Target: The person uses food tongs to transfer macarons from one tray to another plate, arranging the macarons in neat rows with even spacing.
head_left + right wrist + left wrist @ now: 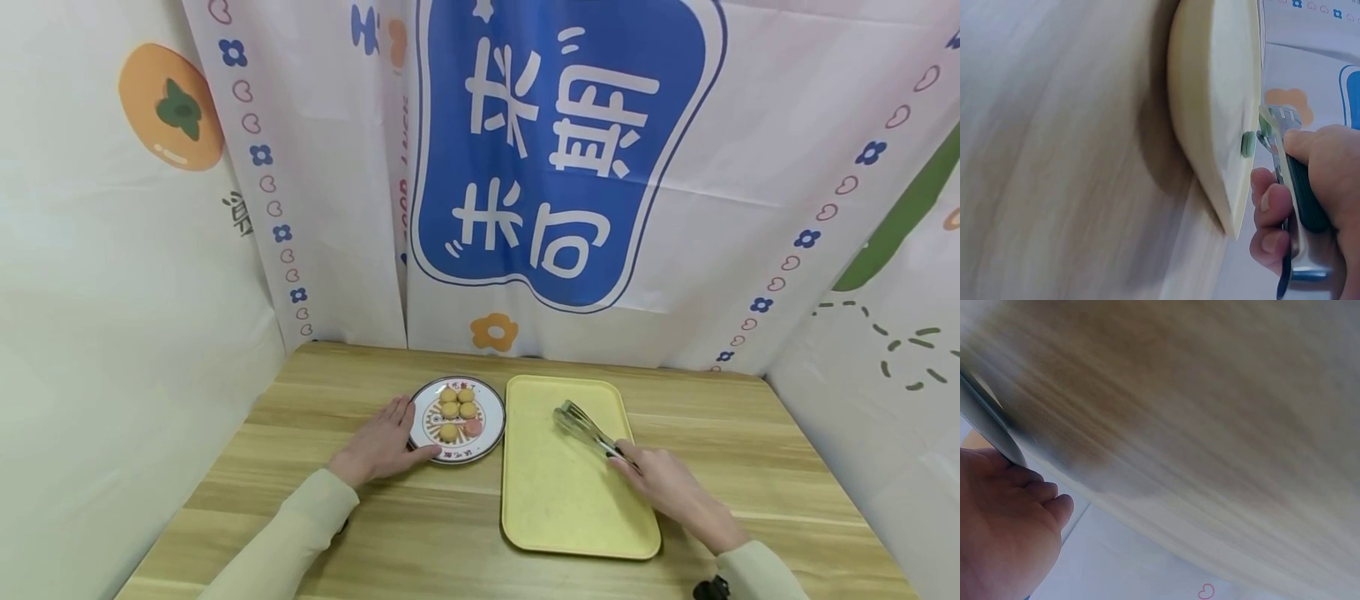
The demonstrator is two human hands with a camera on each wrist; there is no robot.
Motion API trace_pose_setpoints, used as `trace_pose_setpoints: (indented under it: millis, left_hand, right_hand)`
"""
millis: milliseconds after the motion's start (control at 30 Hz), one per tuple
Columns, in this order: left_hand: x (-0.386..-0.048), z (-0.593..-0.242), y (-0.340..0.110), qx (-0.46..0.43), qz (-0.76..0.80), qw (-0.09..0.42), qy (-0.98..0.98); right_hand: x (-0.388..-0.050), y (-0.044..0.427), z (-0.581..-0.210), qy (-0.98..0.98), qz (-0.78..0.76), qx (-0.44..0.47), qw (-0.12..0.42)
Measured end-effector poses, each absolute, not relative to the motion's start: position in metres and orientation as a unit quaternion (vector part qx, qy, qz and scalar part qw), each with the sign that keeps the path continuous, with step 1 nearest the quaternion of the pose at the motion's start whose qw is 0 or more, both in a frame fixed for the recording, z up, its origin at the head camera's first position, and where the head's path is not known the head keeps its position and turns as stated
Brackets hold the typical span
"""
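Note:
A round white plate (487, 400) with a dark rim holds several tan macarons (448, 410) and one pink macaron (472, 427). My left hand (381, 442) rests against the plate's left side, fingers extended along the rim and thumb at its near edge. In the left wrist view, the fingers (1041, 487) touch the plate's edge. My right hand (660, 479) grips metal tongs (588, 429) with dark grip pads above a yellow tray (555, 500). A green macaron (1248, 144) shows on the tray beside the tongs' tips; a greenish patch shows between the tips, its nature unclear.
The plate and tray stand side by side on a wood-grain table (420, 533), the plate left of the tray. White printed cloth (337, 208) hangs behind the table and along both sides.

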State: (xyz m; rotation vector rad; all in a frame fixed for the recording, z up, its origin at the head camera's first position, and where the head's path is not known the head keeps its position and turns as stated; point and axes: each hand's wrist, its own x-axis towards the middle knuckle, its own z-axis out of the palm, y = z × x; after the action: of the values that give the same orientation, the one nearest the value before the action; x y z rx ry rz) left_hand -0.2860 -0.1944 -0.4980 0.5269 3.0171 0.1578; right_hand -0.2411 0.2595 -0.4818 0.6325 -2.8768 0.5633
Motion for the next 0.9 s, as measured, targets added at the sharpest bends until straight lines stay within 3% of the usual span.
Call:
trace_pose_setpoints:
  millis: [467, 900]
  left_hand:
    - [-0.284, -0.497, -0.194, 0.174, 0.068, 0.028, 0.982]
    - [-0.285, -0.498, -0.195, 0.172, 0.064, 0.027, 0.983]
  right_hand:
    - [-0.242, 0.233, -0.474, -0.955, 0.203, 0.217, 0.024]
    - [-0.248, 0.206, -0.47, -0.937, 0.215, 0.274, 0.023]
